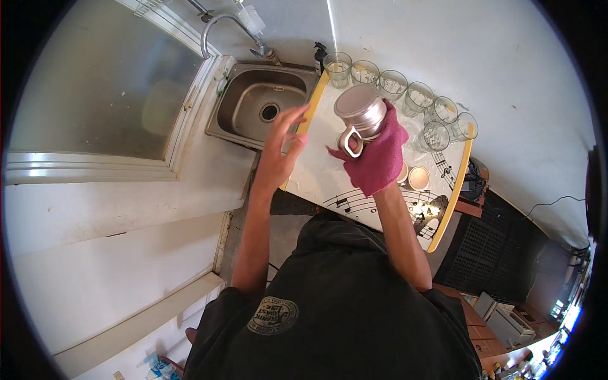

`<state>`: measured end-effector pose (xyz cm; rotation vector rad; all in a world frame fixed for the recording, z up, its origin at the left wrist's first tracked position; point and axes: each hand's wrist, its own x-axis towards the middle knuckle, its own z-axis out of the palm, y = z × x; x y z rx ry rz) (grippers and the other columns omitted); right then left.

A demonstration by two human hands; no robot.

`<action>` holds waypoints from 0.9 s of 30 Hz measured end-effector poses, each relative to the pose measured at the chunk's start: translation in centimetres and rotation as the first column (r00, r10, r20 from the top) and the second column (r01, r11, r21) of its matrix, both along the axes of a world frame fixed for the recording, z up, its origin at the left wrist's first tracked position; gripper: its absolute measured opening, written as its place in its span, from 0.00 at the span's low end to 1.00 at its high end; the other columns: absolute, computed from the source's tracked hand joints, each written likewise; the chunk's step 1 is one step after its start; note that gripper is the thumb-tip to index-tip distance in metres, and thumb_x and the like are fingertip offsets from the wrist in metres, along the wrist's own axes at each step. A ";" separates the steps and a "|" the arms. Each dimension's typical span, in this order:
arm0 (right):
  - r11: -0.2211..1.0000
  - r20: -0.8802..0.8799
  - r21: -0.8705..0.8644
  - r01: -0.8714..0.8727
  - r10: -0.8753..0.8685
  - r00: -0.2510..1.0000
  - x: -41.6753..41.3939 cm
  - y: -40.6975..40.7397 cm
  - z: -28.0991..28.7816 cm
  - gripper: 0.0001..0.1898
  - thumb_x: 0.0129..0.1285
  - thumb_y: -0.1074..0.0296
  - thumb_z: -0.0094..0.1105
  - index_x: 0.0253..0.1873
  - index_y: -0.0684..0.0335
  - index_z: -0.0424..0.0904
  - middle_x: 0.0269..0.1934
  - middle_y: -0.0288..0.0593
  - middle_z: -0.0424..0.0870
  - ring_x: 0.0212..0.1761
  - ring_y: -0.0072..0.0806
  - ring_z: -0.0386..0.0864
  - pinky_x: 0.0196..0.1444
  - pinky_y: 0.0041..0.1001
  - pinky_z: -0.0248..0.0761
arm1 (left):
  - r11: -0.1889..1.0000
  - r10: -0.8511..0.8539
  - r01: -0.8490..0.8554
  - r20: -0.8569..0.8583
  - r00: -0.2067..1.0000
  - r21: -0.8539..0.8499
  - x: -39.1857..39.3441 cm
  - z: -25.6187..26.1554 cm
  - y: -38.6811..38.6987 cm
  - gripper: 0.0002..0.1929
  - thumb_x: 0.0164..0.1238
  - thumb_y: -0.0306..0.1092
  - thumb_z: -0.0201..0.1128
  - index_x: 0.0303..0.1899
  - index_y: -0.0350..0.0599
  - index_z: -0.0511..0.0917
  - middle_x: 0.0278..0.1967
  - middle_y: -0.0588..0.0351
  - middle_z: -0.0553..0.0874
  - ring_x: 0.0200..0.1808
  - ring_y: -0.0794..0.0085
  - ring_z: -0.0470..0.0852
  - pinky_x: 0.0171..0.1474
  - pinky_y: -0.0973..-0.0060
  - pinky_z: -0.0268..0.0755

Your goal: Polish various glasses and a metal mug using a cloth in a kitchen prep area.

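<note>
My right hand (380, 161) is wrapped in a pink cloth (375, 166) and grips a metal cup (363, 114) with a loop handle, raised above the white table. The cup's flat, round end faces up toward me. My left hand (280, 152) is to the cup's left with its fingers apart, holding nothing, over the table's yellow edge near the sink. Several clear drinking glasses (420, 99) stand along the table's back edge by the wall. Two small containers with pale round tops (419, 178) are beside my right wrist, one partly hidden by it.
A stainless steel sink (228, 114) with a curved faucet (223, 18) lies at the left, with a dark pump bottle (320, 58) at its corner. The white table (313, 175) has yellow edging and music-note patterns. A frosted window is farther left. Dark mesh panel (484, 251) stands at right.
</note>
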<state>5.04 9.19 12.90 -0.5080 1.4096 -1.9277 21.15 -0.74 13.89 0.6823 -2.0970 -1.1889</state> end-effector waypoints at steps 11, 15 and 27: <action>0.941 0.464 0.039 -0.336 0.281 0.840 -1.0 -0.9 0.1 0.23 0.69 0.43 0.40 0.56 0.56 0.65 0.23 0.46 0.72 0.10 0.38 0.71 0.08 0.39 0.67 | 0.952 -0.281 0.274 0.035 0.959 0.136 -3.3 4.8 -0.3 0.31 0.63 0.28 0.69 0.66 0.43 0.67 0.51 0.51 0.78 0.41 0.77 0.82 0.45 0.78 0.78; 0.998 0.392 -0.058 -0.028 0.049 0.919 1.6 -0.1 -2.6 0.27 0.71 0.38 0.45 0.52 0.59 0.73 0.29 0.39 0.76 0.16 0.25 0.71 0.15 0.26 0.66 | 0.987 -0.123 0.125 -0.027 0.992 0.102 -5.0 2.1 2.0 0.30 0.60 0.25 0.71 0.63 0.41 0.69 0.51 0.51 0.76 0.42 0.75 0.82 0.46 0.76 0.79; 0.994 0.516 -0.050 -0.096 0.108 0.850 3.9 1.4 -2.8 0.18 0.76 0.53 0.45 0.60 0.59 0.68 0.34 0.32 0.75 0.29 0.19 0.76 0.27 0.23 0.74 | 0.926 0.253 -0.240 0.008 0.968 -0.291 -5.0 1.8 4.4 0.32 0.51 0.29 0.78 0.59 0.48 0.74 0.46 0.53 0.70 0.45 0.67 0.79 0.42 0.74 0.81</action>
